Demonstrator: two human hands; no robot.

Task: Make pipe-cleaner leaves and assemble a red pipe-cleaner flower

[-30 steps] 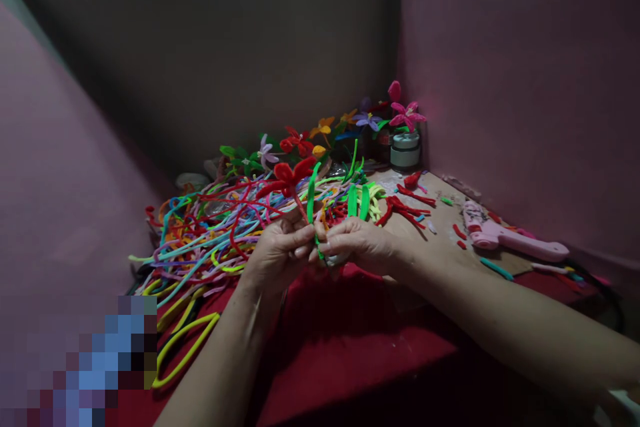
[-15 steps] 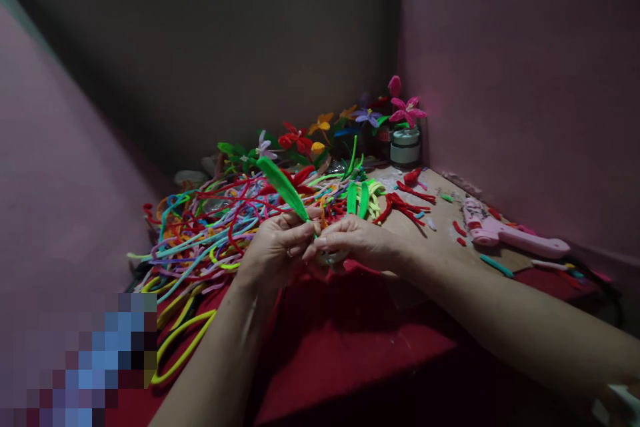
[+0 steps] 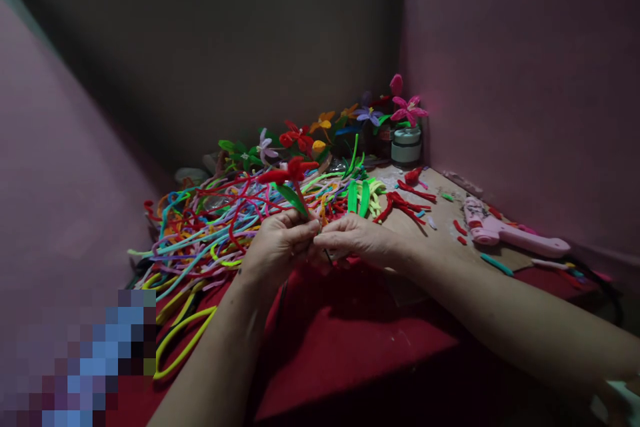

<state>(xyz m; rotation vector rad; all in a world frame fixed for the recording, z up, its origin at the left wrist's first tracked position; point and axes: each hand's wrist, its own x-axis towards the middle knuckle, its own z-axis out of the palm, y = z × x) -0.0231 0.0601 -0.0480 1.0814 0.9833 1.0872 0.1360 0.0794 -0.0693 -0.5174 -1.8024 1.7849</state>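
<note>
Between thumb and fingers, my left hand (image 3: 283, 240) pinches the stem of a pipe-cleaner flower (image 3: 293, 170) with red petals. A long green leaf (image 3: 291, 200) on the same stem points up and left, just below the petals. My right hand (image 3: 353, 239) meets it fingertip to fingertip, closed on the lower stem, whose thin dark end shows beneath the fingers. Most of the stem is hidden by the fingers. Two loose green leaves (image 3: 359, 198) stand out just beyond my right hand, beside pale yellow-green pieces.
A heap of colourful pipe cleaners (image 3: 200, 240) spreads to the left, with yellow-handled scissors (image 3: 183, 347) in front. On the right board lie a pink glue gun (image 3: 515, 239) and red pieces (image 3: 400, 205). Finished flowers (image 3: 297, 137) and a jar (image 3: 406, 147) line the back wall.
The held flower has turned: its red petals now stand higher above my hands, and the green leaf has swung lower and looks shorter. Both hands stay nearly in place.
</note>
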